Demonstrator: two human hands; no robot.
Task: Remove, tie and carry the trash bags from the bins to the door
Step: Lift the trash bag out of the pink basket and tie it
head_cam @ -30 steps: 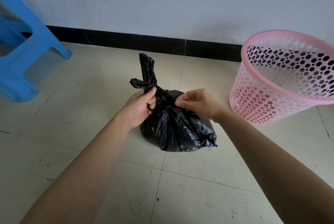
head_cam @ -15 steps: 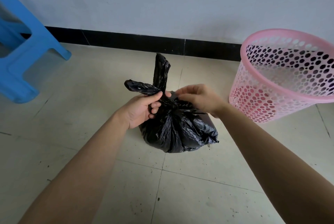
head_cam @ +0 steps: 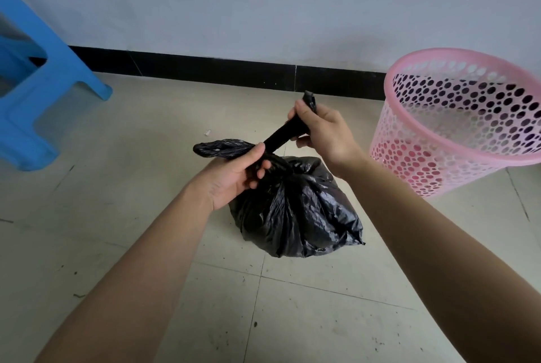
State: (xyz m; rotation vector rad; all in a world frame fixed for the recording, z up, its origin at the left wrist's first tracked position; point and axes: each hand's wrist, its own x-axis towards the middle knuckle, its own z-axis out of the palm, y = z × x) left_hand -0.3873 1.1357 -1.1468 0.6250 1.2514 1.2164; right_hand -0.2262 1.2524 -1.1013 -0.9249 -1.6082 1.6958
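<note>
Black trash bag [head_cam: 295,207], floor, knot in progress: left hand [head_cam: 234,178] grips one tail, right hand [head_cam: 325,131] grips the other; advise pulling apart evenly, low against the neck.

The black trash bag [head_cam: 295,210] sits full on the floor [head_cam: 117,216], neck gathered, one twisted tail pointing left, the other stretched taut up to the right. The pink perforated bin [head_cam: 456,134] stands near its right.

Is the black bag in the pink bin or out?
Out: the black bag sits on the floor beside the pink bin.
</note>
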